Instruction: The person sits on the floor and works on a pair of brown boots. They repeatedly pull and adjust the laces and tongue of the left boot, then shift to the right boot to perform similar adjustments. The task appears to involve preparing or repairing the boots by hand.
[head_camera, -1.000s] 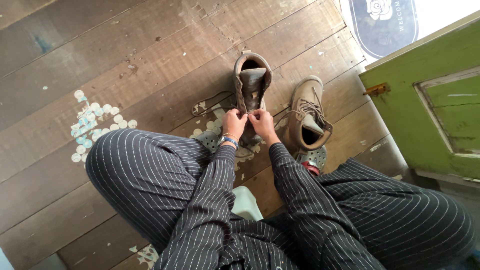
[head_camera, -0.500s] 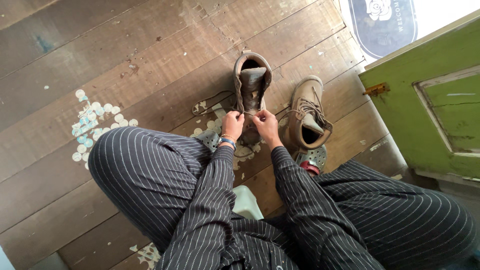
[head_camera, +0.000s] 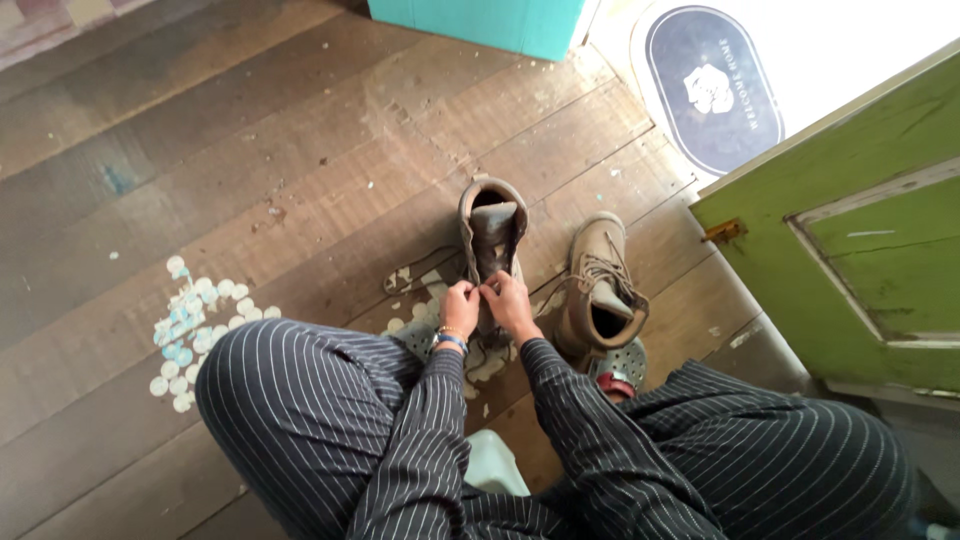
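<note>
A worn brown lace-up boot lies on the wooden floor in front of me, its opening turned away. My left hand and my right hand are together at the near end of this boot, fingers pinched on its laces. A beaded bracelet circles my left wrist. A second tan boot stands just to the right, its opening toward me. My arms and knees are in dark pinstriped cloth.
A green wooden door stands ajar at the right. An oval dark doormat lies at the threshold beyond. A teal box sits at the top. Pale paint spots mark the plank floor at left.
The view has tilted up, so the boots and my hands sit lower in the picture and the teal box shows. My hands stay pinched at the boot's laces.
</note>
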